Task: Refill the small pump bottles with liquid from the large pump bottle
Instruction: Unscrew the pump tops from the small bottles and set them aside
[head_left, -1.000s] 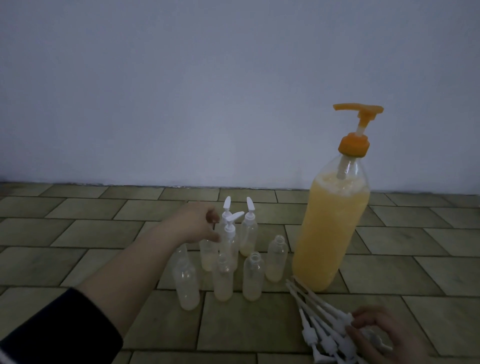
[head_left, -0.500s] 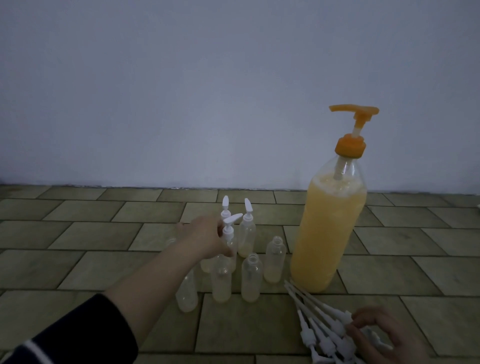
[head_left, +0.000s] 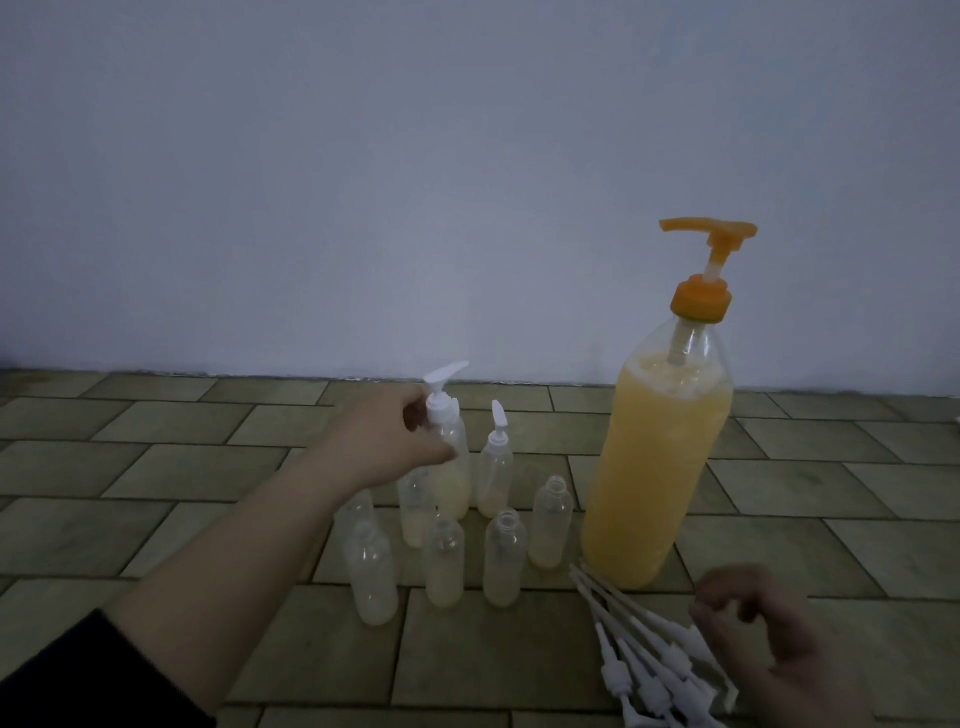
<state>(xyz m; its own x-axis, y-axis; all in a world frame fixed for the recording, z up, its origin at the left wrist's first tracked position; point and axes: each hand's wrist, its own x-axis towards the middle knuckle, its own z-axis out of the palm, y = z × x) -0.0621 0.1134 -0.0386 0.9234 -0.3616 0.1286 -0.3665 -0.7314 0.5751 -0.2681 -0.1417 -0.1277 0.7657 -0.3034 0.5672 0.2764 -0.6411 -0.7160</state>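
**Lifting one capped small bottle out of the group**

Nearest to the camera, the right hand (head_left: 774, 660) hovers over the loose bundle of white plastic pump heads with long dip tubes (head_left: 654, 660) that lies on the tiled floor (head_left: 156, 467); its fingers are loosely curled and it seems to hold nothing. Just behind stand the uncapped small clear plastic bottles (head_left: 503, 564), close together, each with a little pale liquid at the bottom.

Further away, the left hand (head_left: 387, 441) reaches over this group with the forearm stretched forward, and its fingers and thumb pinch the neck of a small clear bottle with a white pump cap (head_left: 451, 457). To do this step well, the person should probably bring the bottle straight up, because the open bottles below are light and may fall easily.

To the right, the tall clear bottle of yellow liquid with an orange pump (head_left: 657, 467) stands upright near the pale wall (head_left: 467, 156), almost full.
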